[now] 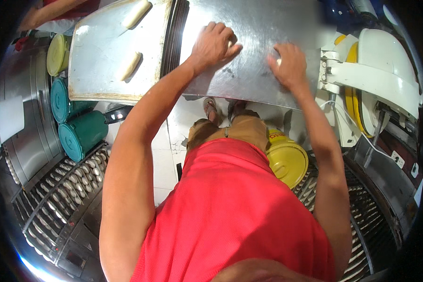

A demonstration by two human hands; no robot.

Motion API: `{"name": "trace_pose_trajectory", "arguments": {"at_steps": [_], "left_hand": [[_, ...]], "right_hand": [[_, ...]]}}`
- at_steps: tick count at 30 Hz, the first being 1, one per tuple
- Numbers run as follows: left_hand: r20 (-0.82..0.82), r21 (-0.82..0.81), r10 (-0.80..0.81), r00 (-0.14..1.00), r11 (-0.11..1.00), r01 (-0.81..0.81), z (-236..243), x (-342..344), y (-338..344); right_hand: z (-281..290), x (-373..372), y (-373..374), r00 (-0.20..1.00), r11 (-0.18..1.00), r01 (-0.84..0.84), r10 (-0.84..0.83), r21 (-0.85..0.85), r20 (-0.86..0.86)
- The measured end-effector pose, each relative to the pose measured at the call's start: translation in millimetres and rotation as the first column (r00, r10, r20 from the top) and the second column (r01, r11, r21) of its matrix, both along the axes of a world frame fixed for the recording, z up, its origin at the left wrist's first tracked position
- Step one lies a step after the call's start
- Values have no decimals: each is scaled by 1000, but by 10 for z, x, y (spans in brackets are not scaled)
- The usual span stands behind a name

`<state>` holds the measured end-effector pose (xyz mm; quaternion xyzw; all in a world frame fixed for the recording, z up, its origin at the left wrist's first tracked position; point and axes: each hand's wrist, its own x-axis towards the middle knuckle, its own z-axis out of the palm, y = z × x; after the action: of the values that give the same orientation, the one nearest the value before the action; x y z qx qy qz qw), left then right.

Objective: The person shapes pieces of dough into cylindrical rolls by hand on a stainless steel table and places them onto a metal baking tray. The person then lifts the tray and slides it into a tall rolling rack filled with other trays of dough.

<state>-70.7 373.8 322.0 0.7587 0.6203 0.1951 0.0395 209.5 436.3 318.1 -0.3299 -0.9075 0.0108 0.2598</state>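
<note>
Starting at the far left, we have a steel cabinet with a white panel against it, and a rack of pale, elongated pieces below. Another person's arm reaches in at the upper corner. Next come a tub with a yellow lid and two teal tubs, one upper and one lower, close beside the wide metal tray. Two pale dough pieces lie apart on that tray, one far and one near. Our left forearm crosses its near right corner, and a dark ridged stack stands between it and our left grip.

That grip is on the steel worktop, fingers bent, a small pale bit showing beside the thumb; we cannot tell how firmly it is held. Well apart, our right grip is also curled at the worktop, slightly blurred, with another pale bit by its thumb; its hold is unclear too. Below the worktop, a yellow lidded tub sits beside us. At the right, a bulky white machine with a trailing cord blocks the worktop's end.
</note>
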Motion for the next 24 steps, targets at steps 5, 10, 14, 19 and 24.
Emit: {"name": "trace_pose_trajectory", "arguments": {"at_steps": [5,10,14,19,24], "left_hand": [[100,-230,-3,995,973,26,78,-106,-255],[36,49,-170,985,985,168,-109,-168,232],[-21,-29,-105,994,994,104,-92,-69,148],[0,-5,-67,998,998,67,-33,-59,-306],[45,-80,-77,996,993,81,20,-4,-4]], "right_hand": [[162,138,-273,998,987,-9,18,-160,56],[100,-12,104,965,967,56,11,-249,260],[48,23,83,990,970,18,16,-242,140],[179,215,-194,996,996,-82,83,-40,15],[146,166,-70,978,969,-16,66,-245,197]]}}
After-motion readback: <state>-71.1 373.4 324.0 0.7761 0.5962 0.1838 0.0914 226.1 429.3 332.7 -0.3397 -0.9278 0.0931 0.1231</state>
